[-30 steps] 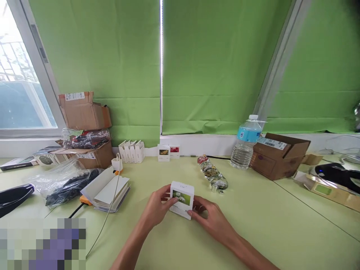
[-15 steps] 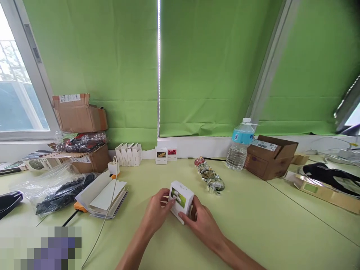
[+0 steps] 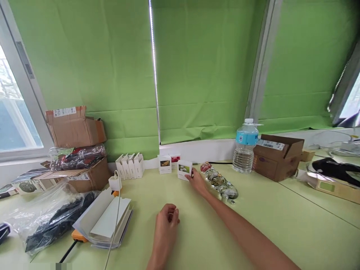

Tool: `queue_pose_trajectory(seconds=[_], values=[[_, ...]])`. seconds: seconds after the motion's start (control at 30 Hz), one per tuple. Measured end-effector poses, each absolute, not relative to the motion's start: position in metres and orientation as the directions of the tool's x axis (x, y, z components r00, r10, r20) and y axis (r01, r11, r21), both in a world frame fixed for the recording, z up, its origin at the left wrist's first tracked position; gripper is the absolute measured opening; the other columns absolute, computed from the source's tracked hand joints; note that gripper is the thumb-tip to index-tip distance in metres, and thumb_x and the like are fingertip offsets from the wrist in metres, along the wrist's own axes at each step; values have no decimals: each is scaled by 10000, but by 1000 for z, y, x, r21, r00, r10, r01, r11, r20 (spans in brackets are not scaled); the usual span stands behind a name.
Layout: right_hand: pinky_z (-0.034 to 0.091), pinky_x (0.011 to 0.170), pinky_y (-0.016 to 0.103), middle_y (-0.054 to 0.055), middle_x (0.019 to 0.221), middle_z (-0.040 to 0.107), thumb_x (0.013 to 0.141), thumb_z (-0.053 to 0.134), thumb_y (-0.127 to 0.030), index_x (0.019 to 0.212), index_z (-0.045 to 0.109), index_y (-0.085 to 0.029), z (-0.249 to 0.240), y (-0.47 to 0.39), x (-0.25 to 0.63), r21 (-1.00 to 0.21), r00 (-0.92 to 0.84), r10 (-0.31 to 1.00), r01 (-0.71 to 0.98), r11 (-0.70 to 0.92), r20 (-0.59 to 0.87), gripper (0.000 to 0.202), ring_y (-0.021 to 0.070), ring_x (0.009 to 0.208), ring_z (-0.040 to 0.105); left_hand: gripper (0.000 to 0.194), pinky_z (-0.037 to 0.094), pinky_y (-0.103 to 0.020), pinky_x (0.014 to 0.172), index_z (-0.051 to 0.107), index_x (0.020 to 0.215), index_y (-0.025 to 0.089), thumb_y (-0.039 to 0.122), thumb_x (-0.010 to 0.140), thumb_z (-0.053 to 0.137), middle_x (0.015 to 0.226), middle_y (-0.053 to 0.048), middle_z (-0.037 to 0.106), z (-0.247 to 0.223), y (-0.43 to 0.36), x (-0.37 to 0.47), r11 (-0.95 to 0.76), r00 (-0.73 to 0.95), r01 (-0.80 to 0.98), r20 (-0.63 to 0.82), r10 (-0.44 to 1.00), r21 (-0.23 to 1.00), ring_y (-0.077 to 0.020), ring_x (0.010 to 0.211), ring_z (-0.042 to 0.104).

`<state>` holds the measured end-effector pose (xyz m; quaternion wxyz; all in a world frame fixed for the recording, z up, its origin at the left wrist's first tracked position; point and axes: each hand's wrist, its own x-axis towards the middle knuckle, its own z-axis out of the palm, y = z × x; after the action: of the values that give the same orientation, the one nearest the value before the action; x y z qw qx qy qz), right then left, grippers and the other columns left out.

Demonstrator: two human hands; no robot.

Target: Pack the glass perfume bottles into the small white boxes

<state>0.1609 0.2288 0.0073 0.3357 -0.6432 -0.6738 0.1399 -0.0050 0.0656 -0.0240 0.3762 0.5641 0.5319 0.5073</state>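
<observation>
My right hand [image 3: 197, 180] grips the right side of a small white box [image 3: 184, 170] with a picture of white flowers on its front. The box stands upright near the back of the table, just in front of two similar boxes, one with a yellow picture [image 3: 165, 164] and one with a red picture [image 3: 176, 160]. Nearer to me, my left hand [image 3: 168, 221] is over the table with its fingers curled together; whether anything is inside them is hidden. A row of wrapped round ornaments [image 3: 219, 180] lies just right of my right hand.
Several white boxes [image 3: 130, 166] stand at the back left, behind an open book [image 3: 108, 221] and a white cable. Cardboard boxes [image 3: 75, 127] are stacked further left. A water bottle [image 3: 243, 150] and a brown carton [image 3: 277, 157] stand at the right.
My right hand has carried the flower box forward to the other picture boxes. My left hand has let go of it and is nearer to me. The view has shifted slightly.
</observation>
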Motion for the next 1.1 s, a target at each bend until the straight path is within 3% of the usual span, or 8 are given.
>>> queue_pose_trajectory(seconds=[0.2, 0.43, 0.63, 0.87, 1.1], values=[[520, 847, 414, 84, 1196, 579, 930, 554, -325, 1193, 555, -168, -5, 275, 135, -498, 128, 955, 867, 24, 268, 307, 209, 1003, 602, 213, 439, -266, 586, 605, 861, 202, 374, 856, 479, 747, -28, 645, -23, 72, -5, -121, -79, 283, 149, 986, 951, -152, 615, 574], [496, 891, 441, 92, 1240, 557, 929, 553, -329, 1206, 551, -171, -25, 284, 126, -366, 110, 933, 930, 25, 343, 318, 225, 1058, 580, 207, 430, -267, 593, 620, 846, 201, 361, 844, 488, 742, -30, 657, -25, 73, -5, -105, -104, 264, 137, 985, 959, -162, 637, 586], [495, 891, 447, 92, 1229, 563, 920, 570, -321, 1209, 547, -160, -33, 283, 134, -356, 81, 917, 932, 69, 390, 332, 232, 1063, 580, 168, 427, -259, 574, 622, 803, 198, 331, 821, 521, 726, -29, 648, -23, 72, -6, -109, -118, 205, 135, 984, 973, -152, 609, 577], [502, 874, 432, 85, 1208, 574, 925, 560, -325, 1198, 549, -164, -38, 280, 143, -399, 84, 888, 910, 117, 452, 317, 219, 1035, 589, 250, 406, -215, 483, 587, 834, 166, 393, 859, 488, 743, -32, 607, -23, 71, -9, -92, -142, 67, 101, 985, 993, -103, 528, 542], [457, 791, 312, 111, 1179, 593, 934, 407, -210, 1129, 599, -173, -32, 259, 127, -347, -68, 844, 891, 291, 533, 277, 217, 954, 612, 358, 422, -208, 431, 557, 798, 165, 497, 878, 450, 703, -12, 573, -25, 76, -9, -91, -204, -39, 81, 976, 995, -90, 474, 520]])
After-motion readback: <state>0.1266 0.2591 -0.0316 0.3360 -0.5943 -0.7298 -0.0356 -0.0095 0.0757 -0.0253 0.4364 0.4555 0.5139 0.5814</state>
